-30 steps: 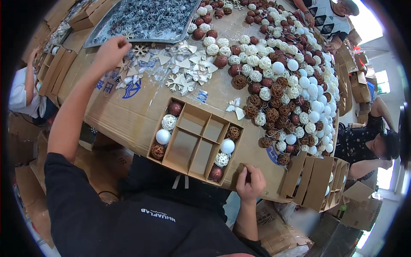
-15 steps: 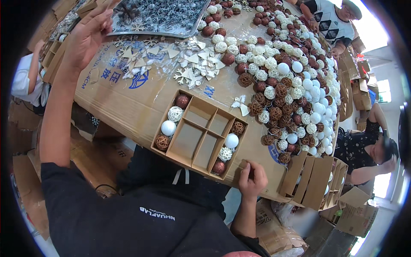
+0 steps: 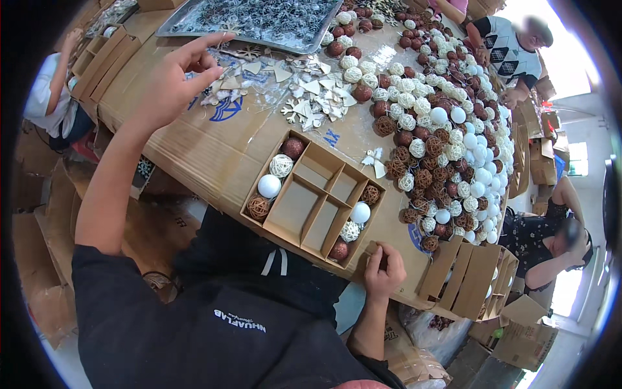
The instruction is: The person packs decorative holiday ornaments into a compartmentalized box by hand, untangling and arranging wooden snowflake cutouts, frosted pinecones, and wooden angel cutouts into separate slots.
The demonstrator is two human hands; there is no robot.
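Note:
My left hand [image 3: 167, 87] is raised over the far left of the table. Its index finger and thumb are stretched out and apart, near a wooden snowflake cutout [image 3: 249, 53], with nothing visible between them. A divided cardboard box [image 3: 299, 241] lies in front of me. Its left column holds a glittery brown ball [image 3: 293, 148], a cream rattan ball [image 3: 280, 165], a white ball [image 3: 269, 186] and a brown rattan ball [image 3: 258, 207]; the right column holds similar balls. The middle compartments are bare. My right hand [image 3: 385, 271] rests by the box's near right corner, fingers curled; anything inside is hidden.
A metal tray [image 3: 310, 48] of small frosted pinecones stands at the back. White wooden cutouts [image 3: 317, 91] lie before it, and an angel cutout [image 3: 374, 160] nearer the box. Heaped balls [image 3: 447, 139] cover the right side. Divided boxes [image 3: 476, 279] stand at the right edge. Several people are around the table.
My left hand has come down and right from beside the tray, its index finger and thumb now spread. My right hand stays by the box. The view has shifted slightly.

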